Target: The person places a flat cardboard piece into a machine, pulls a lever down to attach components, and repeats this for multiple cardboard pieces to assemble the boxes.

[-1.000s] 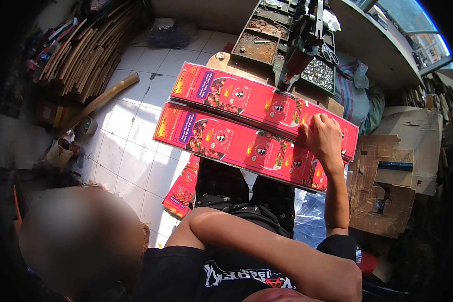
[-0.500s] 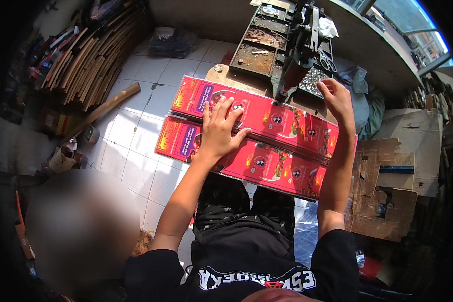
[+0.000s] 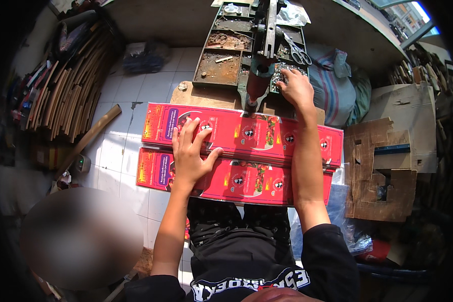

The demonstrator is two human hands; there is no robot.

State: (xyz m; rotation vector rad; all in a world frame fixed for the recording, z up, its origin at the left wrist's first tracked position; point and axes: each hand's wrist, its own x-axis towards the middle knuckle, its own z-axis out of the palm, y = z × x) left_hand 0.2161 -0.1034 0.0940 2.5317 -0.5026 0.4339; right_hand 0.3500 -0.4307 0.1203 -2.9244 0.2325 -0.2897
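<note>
Two stacks of long red printed cardboard sheets lie side by side across my lap, the far stack (image 3: 221,136) and the near stack (image 3: 211,178). My left hand (image 3: 189,156) rests on them with its fingers spread. Beyond the far stack stands a hand press (image 3: 260,78), its narrow lower end just over the sheets' far edge. My right hand (image 3: 298,90) reaches past the press on its right. Its thumb and forefinger are bent close together at a compartment of small silvery pieces (image 3: 286,69). Whatever sits between those fingertips is too small to make out.
A dark compartment tray (image 3: 216,68) flanks the press, with scissors (image 3: 297,50) on its right side. Stacked cardboard (image 3: 60,90) and a long tube (image 3: 98,123) lie to the left. Sacks (image 3: 332,83) and cut brown cardboard (image 3: 382,171) stand to the right.
My right hand has come from above the right of the tray to the compartment of small silvery pieces. My left hand stays spread on the sheets. The whole view has turned slightly.
</note>
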